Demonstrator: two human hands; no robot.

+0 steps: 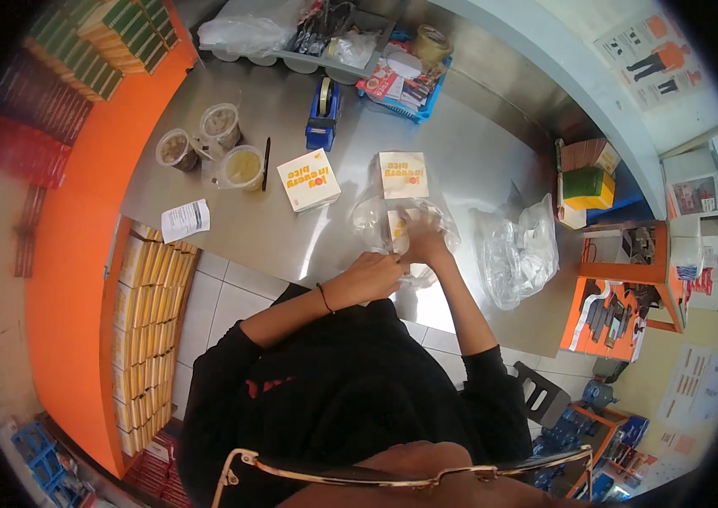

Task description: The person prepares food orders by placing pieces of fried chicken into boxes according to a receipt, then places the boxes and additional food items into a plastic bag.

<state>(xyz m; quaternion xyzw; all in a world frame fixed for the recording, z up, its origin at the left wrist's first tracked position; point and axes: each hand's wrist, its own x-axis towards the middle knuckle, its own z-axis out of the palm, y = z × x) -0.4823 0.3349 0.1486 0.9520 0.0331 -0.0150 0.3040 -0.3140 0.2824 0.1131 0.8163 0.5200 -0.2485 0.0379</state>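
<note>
A clear plastic bag (367,222) lies on the steel table in front of me, around a white box with yellow print (396,222). My left hand (376,278) is closed at the bag's near edge, its fingertips pinching the plastic close to my other hand. Over the near box reaches my right hand (423,240), fingers bent down onto the box and bag, partly hiding both. A second white box with orange-yellow print (404,175) sits just beyond, at the far end of the bag. To the left stands a similar white box (309,180), apart from both hands.
Left on the table are lidded plastic cups (243,168), a black pen (267,164) and a paper slip (185,221). Farther back stand a blue tape dispenser (323,114), a blue basket (409,89) and a grey tray (359,59). Crumpled plastic bags (518,252) lie right.
</note>
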